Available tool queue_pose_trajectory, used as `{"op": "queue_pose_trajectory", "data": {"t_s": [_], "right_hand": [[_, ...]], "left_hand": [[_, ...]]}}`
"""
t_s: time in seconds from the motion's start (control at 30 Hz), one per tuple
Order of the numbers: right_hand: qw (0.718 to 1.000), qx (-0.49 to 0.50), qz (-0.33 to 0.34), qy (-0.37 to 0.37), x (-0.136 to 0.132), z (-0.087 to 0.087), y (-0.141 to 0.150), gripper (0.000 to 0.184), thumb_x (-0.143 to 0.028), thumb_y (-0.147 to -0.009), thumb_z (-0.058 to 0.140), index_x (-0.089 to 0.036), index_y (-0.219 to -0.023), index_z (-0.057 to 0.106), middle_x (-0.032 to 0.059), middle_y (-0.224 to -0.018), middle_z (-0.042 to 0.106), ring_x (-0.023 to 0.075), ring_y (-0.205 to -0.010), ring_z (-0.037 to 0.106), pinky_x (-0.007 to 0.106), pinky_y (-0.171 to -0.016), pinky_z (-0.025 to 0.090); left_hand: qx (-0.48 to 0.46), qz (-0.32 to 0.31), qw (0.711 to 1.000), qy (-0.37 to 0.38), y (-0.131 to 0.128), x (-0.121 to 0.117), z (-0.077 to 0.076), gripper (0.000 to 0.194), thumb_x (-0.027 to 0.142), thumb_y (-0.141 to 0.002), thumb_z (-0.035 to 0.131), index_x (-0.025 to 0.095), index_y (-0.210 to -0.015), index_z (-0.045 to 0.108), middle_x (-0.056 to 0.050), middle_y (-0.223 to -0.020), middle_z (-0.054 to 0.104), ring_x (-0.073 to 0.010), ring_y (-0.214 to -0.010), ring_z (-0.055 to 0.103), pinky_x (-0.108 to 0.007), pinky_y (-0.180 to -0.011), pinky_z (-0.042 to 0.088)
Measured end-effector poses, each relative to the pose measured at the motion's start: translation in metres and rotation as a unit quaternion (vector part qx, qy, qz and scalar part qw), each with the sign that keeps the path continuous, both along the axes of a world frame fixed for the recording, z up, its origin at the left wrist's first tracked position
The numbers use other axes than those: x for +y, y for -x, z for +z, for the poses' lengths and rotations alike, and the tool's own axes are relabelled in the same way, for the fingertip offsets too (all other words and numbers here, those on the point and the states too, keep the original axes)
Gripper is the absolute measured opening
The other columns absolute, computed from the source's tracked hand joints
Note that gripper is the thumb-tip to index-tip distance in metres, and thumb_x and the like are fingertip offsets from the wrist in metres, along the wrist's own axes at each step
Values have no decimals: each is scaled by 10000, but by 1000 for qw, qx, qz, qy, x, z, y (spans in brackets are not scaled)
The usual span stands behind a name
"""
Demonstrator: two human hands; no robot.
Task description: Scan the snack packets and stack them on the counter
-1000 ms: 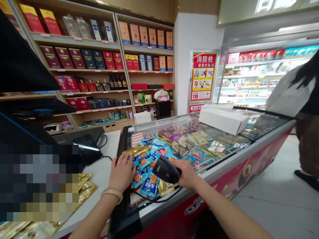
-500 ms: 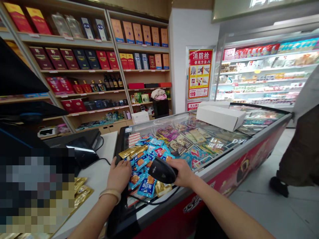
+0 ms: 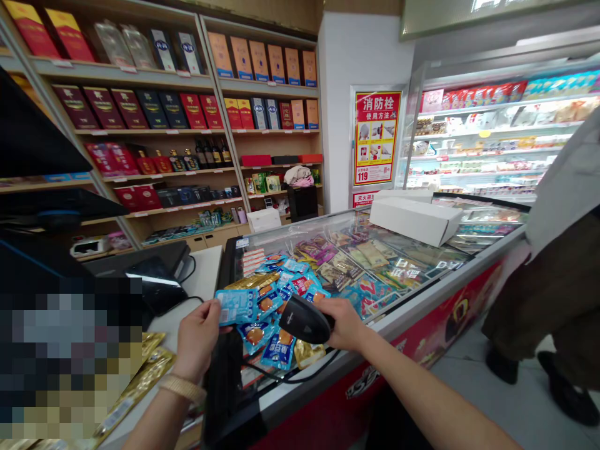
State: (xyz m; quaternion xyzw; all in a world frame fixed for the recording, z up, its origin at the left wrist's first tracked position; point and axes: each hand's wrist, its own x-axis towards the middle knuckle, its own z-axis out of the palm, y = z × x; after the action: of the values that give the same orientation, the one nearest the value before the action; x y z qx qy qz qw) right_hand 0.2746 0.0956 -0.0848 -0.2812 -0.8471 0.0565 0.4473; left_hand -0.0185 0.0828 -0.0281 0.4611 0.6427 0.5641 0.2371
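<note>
Between the thumb and fingers of my left hand (image 3: 199,337) is a blue snack packet (image 3: 237,306), its printed back with a barcode turned up. My right hand (image 3: 345,322) grips a black barcode scanner (image 3: 304,319), whose head points left over the pile. Beneath both hands, a heap of blue snack packets (image 3: 279,347) lies on the freezer's glass lid. Gold packets (image 3: 255,281) are mixed into the heap, and another gold one (image 3: 309,354) lies under the scanner. The scanner's black cable (image 3: 300,380) loops along the freezer's near edge.
The chest freezer (image 3: 422,290) stretches away to the right, with a white box (image 3: 415,219) on its lid. Gold packets (image 3: 135,381) lie on the white counter (image 3: 204,275) at left, beside dark equipment (image 3: 157,287). A person (image 3: 553,269) stands at the right.
My left hand has lifted a blue packet off the pile and moved slightly left with it. The scanner stays almost still. The person at the right has come closer to the freezer.
</note>
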Motion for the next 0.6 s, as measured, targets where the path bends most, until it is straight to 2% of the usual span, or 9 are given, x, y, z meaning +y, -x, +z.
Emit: {"op": "queue_pose_trajectory", "data": {"t_s": [0.07,0.17,0.2,0.27,0.33,0.4,0.53,0.57,0.6], "right_hand": [[1000,-5,2,2,0,1,0,245,-261,-722,628,-226,-963,659,44,-805,725,204,-712,693,275,-662,525],[1000,-8,8,9,-1,3,1,268,-263,-724,626,-226,-985,667,46,-816,729,201,-723,693,272,-668,524],[1000,-6,10,11,-1,4,1,265,-268,-725,623,-224,-982,670,46,-814,729,201,-722,692,271,-664,522],[1000,0,15,12,-2,5,1,256,-281,-732,616,-221,-974,672,48,-810,726,201,-719,691,273,-654,518],[1000,3,18,13,-2,5,2,264,-288,-739,613,-221,-988,671,50,-825,729,203,-734,694,276,-662,519],[1000,5,19,14,-2,4,3,278,-279,-738,616,-224,-1005,670,49,-844,734,203,-750,698,279,-679,522],[1000,8,10,12,0,1,4,282,-261,-725,620,-225,-998,677,48,-839,737,207,-738,698,284,-669,521],[1000,8,10,12,0,0,5,283,-261,-724,621,-223,-999,676,50,-843,738,208,-741,698,284,-669,521],[1000,7,10,12,1,0,5,286,-262,-725,622,-222,-1003,675,52,-850,738,207,-747,700,283,-673,522]], "left_hand": [[-120,-24,992,12,-5,-5,3,183,346,-765,580,172,-739,630,-13,-660,623,-160,-601,580,-258,-490,514],[-257,-42,965,31,-14,-12,9,40,199,-770,620,165,-749,618,-25,-736,654,-142,-648,621,-252,-545,573],[-306,-46,950,39,-16,-14,11,25,138,-774,613,161,-762,613,-32,-771,668,-135,-668,637,-248,-576,587],[-406,-50,910,66,-21,-17,16,115,44,-800,559,150,-798,605,-45,-824,684,-120,-699,657,-235,-628,596],[-492,-42,865,87,-25,-18,20,164,21,-846,495,145,-836,601,-47,-823,682,-120,-717,670,-242,-650,600],[-547,-15,831,96,-30,-20,21,159,60,-888,480,158,-855,601,-26,-779,670,-124,-691,667,-249,-622,593],[-604,31,792,82,-43,-21,20,139,98,-895,530,178,-796,586,19,-670,615,-84,-563,602,-183,-519,523],[-610,29,788,79,-46,-22,19,156,84,-890,531,174,-771,577,18,-653,603,-77,-552,591,-172,-520,520],[-600,15,796,74,-49,-22,18,172,65,-885,527,170,-756,570,12,-652,601,-75,-558,595,-169,-538,530]]}}
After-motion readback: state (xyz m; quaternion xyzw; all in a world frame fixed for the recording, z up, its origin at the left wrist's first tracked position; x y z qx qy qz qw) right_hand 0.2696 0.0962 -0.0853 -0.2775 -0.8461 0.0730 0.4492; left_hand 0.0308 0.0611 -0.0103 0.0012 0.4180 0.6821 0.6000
